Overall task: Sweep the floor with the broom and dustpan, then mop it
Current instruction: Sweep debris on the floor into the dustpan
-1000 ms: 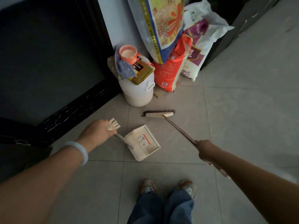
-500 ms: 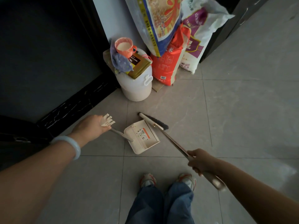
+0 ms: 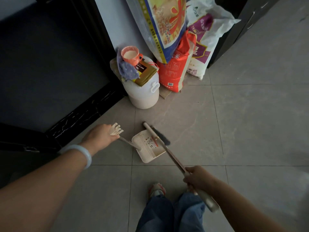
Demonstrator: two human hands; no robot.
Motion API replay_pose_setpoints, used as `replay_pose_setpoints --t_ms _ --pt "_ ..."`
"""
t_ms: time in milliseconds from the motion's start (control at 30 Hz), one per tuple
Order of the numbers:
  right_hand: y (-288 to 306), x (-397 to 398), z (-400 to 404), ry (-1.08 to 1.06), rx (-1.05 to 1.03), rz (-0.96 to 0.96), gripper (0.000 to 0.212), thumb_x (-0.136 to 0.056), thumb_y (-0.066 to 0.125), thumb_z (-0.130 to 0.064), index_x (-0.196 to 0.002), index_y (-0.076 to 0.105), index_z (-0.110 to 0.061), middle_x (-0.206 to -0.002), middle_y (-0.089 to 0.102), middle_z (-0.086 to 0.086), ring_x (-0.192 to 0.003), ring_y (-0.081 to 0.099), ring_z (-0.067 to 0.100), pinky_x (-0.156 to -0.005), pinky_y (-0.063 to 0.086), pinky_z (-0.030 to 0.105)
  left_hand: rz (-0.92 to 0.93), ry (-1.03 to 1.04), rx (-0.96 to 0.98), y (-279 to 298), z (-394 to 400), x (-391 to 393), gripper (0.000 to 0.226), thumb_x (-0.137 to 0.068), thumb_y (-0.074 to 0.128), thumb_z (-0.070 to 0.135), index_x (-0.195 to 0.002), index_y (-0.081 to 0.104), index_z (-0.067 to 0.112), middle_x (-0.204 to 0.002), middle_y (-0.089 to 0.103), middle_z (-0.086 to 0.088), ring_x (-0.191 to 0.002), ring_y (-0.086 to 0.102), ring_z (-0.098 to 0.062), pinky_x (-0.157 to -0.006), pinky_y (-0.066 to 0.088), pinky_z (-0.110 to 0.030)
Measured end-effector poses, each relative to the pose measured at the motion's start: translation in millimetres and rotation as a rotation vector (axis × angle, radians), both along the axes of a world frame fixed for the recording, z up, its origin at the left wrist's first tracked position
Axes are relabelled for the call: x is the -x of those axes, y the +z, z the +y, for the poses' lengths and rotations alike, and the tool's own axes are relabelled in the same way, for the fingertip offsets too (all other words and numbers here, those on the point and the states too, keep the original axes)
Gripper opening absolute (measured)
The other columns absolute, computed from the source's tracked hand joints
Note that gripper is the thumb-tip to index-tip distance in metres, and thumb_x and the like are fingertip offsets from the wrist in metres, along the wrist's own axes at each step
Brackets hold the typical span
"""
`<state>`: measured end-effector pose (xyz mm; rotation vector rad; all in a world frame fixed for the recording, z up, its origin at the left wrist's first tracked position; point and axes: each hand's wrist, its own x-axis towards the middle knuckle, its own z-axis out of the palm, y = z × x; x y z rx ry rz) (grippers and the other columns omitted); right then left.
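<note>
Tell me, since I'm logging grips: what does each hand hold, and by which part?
The left hand grips the dustpan by the top of its handle; the right hand grips the broom on its upper handle.

Broom (image 3: pixel 157 133) at dustpan (image 3: pixel 149 149) — tiled floor (image 3: pixel 250 123)

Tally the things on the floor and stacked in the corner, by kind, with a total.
Sacks: 3, the big yellow sack, red sack, white and purple sack
Cleaning tools: 2, broom, dustpan
White drum: 1
Orange cup: 1
Gold box: 1
Blue cloth: 1
Total: 9
</note>
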<state>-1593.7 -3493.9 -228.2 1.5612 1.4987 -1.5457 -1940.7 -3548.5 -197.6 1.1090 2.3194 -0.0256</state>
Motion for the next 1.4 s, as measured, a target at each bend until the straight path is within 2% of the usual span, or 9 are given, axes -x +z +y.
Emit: replay_pose_setpoints --t_ms 200,367,500,667,767,867,1033,1133,1400 --pt "20.0 -42.6 -13.8 -0.116 -0.091 0.050 0.042 -0.079 0.059 0.004 -0.115 0.066 -0.017 -0.044 0.052 -0.005 -0.032 0.045 0.004 -0.037 0.038 0.020 -0.008 0.001 -0.007 -0.4 -9.5 -4.9 0.030 -0.081 0.073 0.040 -0.092 0.067 0.013 -0.091 0.070 -0.010 -0.086 0.065 -0.029 -0.072 0.051 -0.033" --pt "-1.4 -45.9 6.1 -0.183 -0.214 -0.026 0.048 -0.086 0.061 -0.006 -0.131 0.053 -0.019 -0.072 0.063 0.005 -0.052 0.058 0.011 -0.047 0.047 0.021 -0.017 -0.067 -0.021 -5.5 0.7 -31.6 0.032 -0.082 0.072 0.040 -0.098 0.068 0.012 -0.099 0.071 -0.011 -0.094 0.065 -0.031 -0.075 0.050 -0.034" --pt "-33.6 -42.7 -1.5 -0.264 -0.193 -0.051 0.040 -0.087 0.063 -0.013 -0.126 0.056 -0.013 -0.085 0.066 0.009 -0.067 0.064 0.019 -0.064 0.058 0.032 -0.010 -0.126 -0.025 -8.1 18.3 -57.3 0.030 -0.083 0.070 0.041 -0.099 0.066 0.016 -0.100 0.070 -0.009 -0.095 0.064 -0.032 -0.076 0.051 -0.034" --pt "-61.2 -41.1 -30.0 -0.452 -0.136 -0.056 0.030 -0.094 0.055 -0.029 -0.118 0.061 -0.011 -0.106 0.067 0.017 -0.090 0.064 0.029 -0.081 0.052 0.035 -0.005 -0.152 -0.013 -13.3 15.1 -56.2 0.029 -0.084 0.071 0.036 -0.098 0.066 0.012 -0.098 0.071 -0.013 -0.092 0.065 -0.033 -0.075 0.051 -0.037" --pt "-69.7 -41.4 -30.3 -0.826 0.128 -0.035 0.034 -0.099 0.046 -0.032 -0.087 0.057 -0.002 -0.076 0.060 0.020 -0.062 0.058 0.027 -0.052 0.053 0.034 -0.005 -0.139 -0.019 -16.9 10.9 -51.5 0.029 -0.082 0.072 0.038 -0.096 0.066 0.013 -0.094 0.071 -0.012 -0.087 0.065 -0.033 -0.071 0.050 -0.035" --pt "-79.6 -40.3 -25.3 -1.092 0.298 0.059 0.041 -0.099 0.044 -0.040 -0.097 0.053 0.000 -0.075 0.060 0.020 -0.057 0.059 0.026 -0.044 0.050 0.030 0.023 -0.160 -0.002 -19.4 14.8 -52.0 0.030 -0.083 0.070 0.041 -0.096 0.066 0.015 -0.094 0.071 -0.011 -0.088 0.065 -0.032 -0.070 0.049 -0.034" --pt "-83.5 -22.9 -16.9 -0.924 0.191 -0.013 0.032 -0.099 0.046 -0.034 -0.078 0.052 -0.011 -0.063 0.054 0.012 -0.047 0.046 0.018 -0.038 0.040 0.022 0.066 -0.173 0.001 -18.9 20.1 -51.7 0.029 -0.085 0.068 0.040 -0.098 0.065 0.014 -0.095 0.069 -0.011 -0.088 0.063 -0.032 -0.065 0.040 -0.031" --pt "-86.8 -15.1 -15.5 -0.763 0.132 -0.044 0.033 -0.100 0.043 -0.027 -0.070 0.047 -0.015 -0.062 0.050 0.006 -0.048 0.047 0.016 -0.041 0.040 0.025 0.057 -0.171 -0.025 -16.6 20.3 -50.4 0.025 -0.085 0.069 0.038 -0.098 0.065 0.016 -0.093 0.069 -0.010 -0.076 0.057 -0.027 -0.064 0.035 -0.029" --pt "-91.5 -4.8 -12.2 -0.760 0.101 -0.029 0.032 -0.100 0.043 -0.024 -0.072 0.050 -0.010 -0.062 0.051 0.007 -0.049 0.048 0.016 -0.045 0.042 0.027 0.048 -0.173 -0.056 -17.8 23.5 -48.1 0.023 -0.082 0.071 0.038 -0.092 0.066 0.018 -0.080 0.065 -0.006 -0.079 0.063 -0.030 -0.063 0.036 -0.029"
